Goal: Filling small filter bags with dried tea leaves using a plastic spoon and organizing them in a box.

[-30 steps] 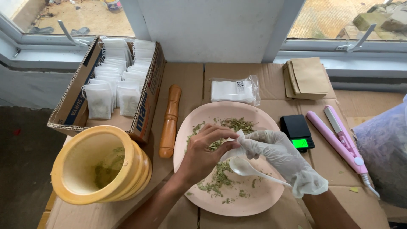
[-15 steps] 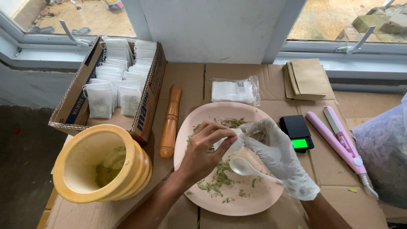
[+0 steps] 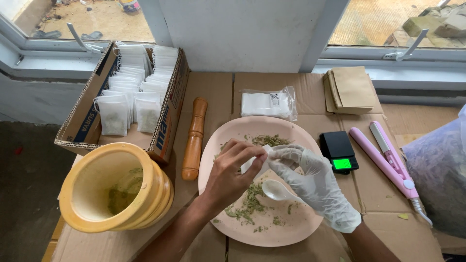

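— Mortar (image 3: 114, 191) at far left, yellow, upright, greenish powder in the bottom. Behind it a cardboard box (image 3: 80, 128), open, with filled sachets (image 3: 130, 92) stood on edge in rows, probably to pack close.

— And beside the box?

— Wooden pestle (image 3: 194, 138), flat on the cardboard, just off the plate (image 3: 242, 127). Likely parked there, near the mortar yet clear of the herbs (image 3: 250, 201).

— Where exactly, those herbs?

— Loose on the pink plate, mostly toward the near side, a smaller clump at the far rim.

— Left hand (image 3: 233, 172)?

— Bare, over the plate's middle, fingers narrowed into a pinch on a small white bag (image 3: 252, 162). Held above the plate, seemingly so spills land back on it.

— Right hand (image 3: 310, 179)?

— Gloved, thumb and forefinger closed on the same bag's other edge, touching the left fingers. White spoon (image 3: 276, 190) tucked under the remaining fingers, bowl low over the herbs. Looks empty, though hard to be sure.

— Further right?

— Clear packet (image 3: 267, 103) of flat white bags at the far side of the plate. Black scale (image 3: 339, 150) with a lit green screen, touching the plate's right rim, close to the gloved hand. Brown envelopes (image 3: 352, 87) stacked by the window. Pink sealer (image 3: 388, 155) lying aslant, then a large clear sack (image 3: 437, 179) at the edge.
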